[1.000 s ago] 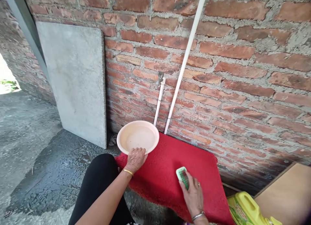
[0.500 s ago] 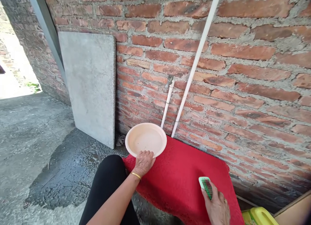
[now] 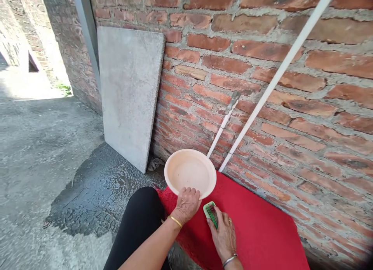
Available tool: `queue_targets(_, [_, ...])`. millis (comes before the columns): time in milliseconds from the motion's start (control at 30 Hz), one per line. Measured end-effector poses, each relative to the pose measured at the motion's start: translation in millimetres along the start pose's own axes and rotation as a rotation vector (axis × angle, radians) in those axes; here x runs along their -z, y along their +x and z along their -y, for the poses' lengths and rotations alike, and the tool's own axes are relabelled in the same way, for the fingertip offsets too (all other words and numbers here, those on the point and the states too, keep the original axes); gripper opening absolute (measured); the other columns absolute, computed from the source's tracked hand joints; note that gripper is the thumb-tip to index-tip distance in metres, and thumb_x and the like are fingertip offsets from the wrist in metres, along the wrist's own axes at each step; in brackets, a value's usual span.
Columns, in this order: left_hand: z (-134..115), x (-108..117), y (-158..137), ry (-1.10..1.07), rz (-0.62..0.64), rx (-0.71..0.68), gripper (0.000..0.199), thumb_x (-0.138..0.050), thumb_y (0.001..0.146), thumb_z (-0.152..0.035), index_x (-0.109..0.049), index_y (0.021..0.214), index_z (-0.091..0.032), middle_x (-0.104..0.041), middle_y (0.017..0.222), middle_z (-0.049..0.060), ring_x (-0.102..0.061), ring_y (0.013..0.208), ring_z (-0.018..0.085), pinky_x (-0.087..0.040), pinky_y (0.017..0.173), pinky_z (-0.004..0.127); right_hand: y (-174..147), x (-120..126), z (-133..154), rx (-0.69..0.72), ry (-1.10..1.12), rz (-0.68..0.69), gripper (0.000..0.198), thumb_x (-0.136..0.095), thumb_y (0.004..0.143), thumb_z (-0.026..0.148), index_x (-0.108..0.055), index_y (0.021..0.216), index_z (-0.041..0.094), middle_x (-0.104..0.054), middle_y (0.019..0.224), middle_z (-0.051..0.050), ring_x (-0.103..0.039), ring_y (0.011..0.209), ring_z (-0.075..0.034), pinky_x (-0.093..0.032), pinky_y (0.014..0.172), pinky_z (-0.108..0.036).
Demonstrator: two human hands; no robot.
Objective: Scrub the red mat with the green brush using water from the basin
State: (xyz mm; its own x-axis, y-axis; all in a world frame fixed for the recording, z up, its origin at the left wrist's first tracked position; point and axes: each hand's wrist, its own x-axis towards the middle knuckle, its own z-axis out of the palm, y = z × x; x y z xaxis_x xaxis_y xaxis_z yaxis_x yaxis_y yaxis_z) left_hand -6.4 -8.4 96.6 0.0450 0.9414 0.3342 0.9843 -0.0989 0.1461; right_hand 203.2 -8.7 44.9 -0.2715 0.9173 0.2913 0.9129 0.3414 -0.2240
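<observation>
My left hand grips the near rim of a pale pink basin, fingers over the edge. The basin is tilted toward me and sits at the left end of a red cloth; a few dark specks show inside it. Close by on the right, my right hand holds a scrub brush with a pale green body and green and dark bristles turned sideways. The brush is over the red cloth, just short of the basin. Whether it touches the cloth I cannot tell.
A brick wall runs behind the cloth-covered surface. Two white pipes stand against it, the shorter one with a grey tap. A grey slab leans on the wall at left. Wet concrete floor lies beside my knee.
My right hand has brought the brush leftward, close to the basin. My left hand still grips the rim. The view has turned left, and the yellow container has left the picture.
</observation>
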Motion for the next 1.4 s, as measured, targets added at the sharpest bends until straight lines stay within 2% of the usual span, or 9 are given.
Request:
queue_targets(200, [-2,-3,1,-0.026,-0.021,0.003,0.016,-0.062,0.091,-0.035,-0.064,0.09,-0.019,-0.066,0.083,0.005,-0.06,0.081,0.023,-0.039,0.079,0.038,13,5,-30,-0.159,-0.207,-0.023,0.06,-0.028,0.098,0.058,-0.059,0.135,0.022,-0.067,0.098,-0.014,-0.064,0.084,-0.03,-0.049,0.078,-0.043])
queue_targets(400, [0,1,0,-0.038,-0.019,-0.001,0.013,-0.059,0.093,-0.031,-0.064,0.09,-0.019,-0.067,0.084,0.006,-0.061,0.081,0.023,-0.039,0.078,0.038,29,-4,19,-0.077,-0.157,0.064,0.049,-0.037,0.099,0.048,-0.056,0.139,0.026,-0.067,0.104,-0.011,-0.063,0.093,-0.026,-0.047,0.084,-0.037])
queue_targets(500, [1,3,-1,-0.036,-0.017,-0.007,0.012,-0.058,0.093,-0.029,-0.065,0.091,-0.019,-0.067,0.084,0.006,-0.061,0.082,0.024,-0.039,0.078,0.039,35,1,21,-0.088,-0.233,0.087,0.047,-0.04,0.099,0.046,-0.054,0.141,0.028,-0.066,0.106,-0.01,-0.063,0.096,-0.026,-0.046,0.084,-0.036])
queue_targets(733, [-1,7,-1,-0.058,-0.006,0.016,0.008,-0.059,0.09,-0.025,-0.065,0.09,-0.019,-0.066,0.083,0.006,-0.061,0.084,0.023,-0.039,0.082,0.039,7,40,-87,-0.527,-0.425,0.078,0.057,-0.036,0.098,0.054,-0.049,0.144,0.022,-0.067,0.102,-0.014,-0.066,0.087,-0.027,-0.049,0.078,-0.038])
queue_targets(800, [-2,8,-1,-0.054,-0.01,0.03,0.008,-0.06,0.09,-0.025,-0.065,0.089,-0.019,-0.067,0.084,0.006,-0.061,0.084,0.023,-0.038,0.082,0.039,0,46,-103,-0.588,-0.416,0.073,0.06,-0.035,0.097,0.057,-0.047,0.145,0.022,-0.068,0.099,-0.014,-0.067,0.083,-0.027,-0.049,0.075,-0.038])
queue_targets(900, [-3,9,-1,-0.039,-0.007,0.034,0.008,-0.059,0.09,-0.025,-0.065,0.089,-0.02,-0.067,0.083,0.006,-0.061,0.084,0.023,-0.038,0.082,0.038,3,44,-89,-0.548,-0.361,0.048,0.058,-0.037,0.097,0.056,-0.049,0.144,0.022,-0.068,0.101,-0.013,-0.067,0.086,-0.027,-0.05,0.078,-0.038])
queue_targets(1167, [-1,7,-3,-0.013,-0.029,0.007,0.01,-0.056,0.092,-0.025,-0.064,0.088,-0.021,-0.066,0.082,0.005,-0.059,0.082,0.023,-0.038,0.08,0.038,53,8,25,-0.159,-0.178,0.067,0.048,-0.043,0.098,0.048,-0.054,0.14,0.028,-0.067,0.109,-0.01,-0.063,0.098,-0.026,-0.046,0.085,-0.035])
queue_targets(1267, [-1,6,-3,-0.018,-0.032,0.008,0.01,-0.056,0.092,-0.025,-0.064,0.088,-0.02,-0.065,0.082,0.005,-0.059,0.082,0.023,-0.037,0.08,0.039,59,5,24,-0.161,-0.229,0.092,0.049,-0.041,0.098,0.048,-0.053,0.142,0.027,-0.067,0.107,-0.011,-0.063,0.099,-0.027,-0.046,0.086,-0.037])
queue_targets(1400, [-3,6,-2,-0.045,-0.016,0.018,0.008,-0.058,0.091,-0.024,-0.064,0.087,-0.02,-0.064,0.081,0.005,-0.058,0.08,0.023,-0.037,0.079,0.038,50,11,-21,-0.305,-0.322,0.061,0.053,-0.038,0.098,0.05,-0.053,0.141,0.023,-0.067,0.107,-0.014,-0.064,0.095,-0.027,-0.046,0.084,-0.039])
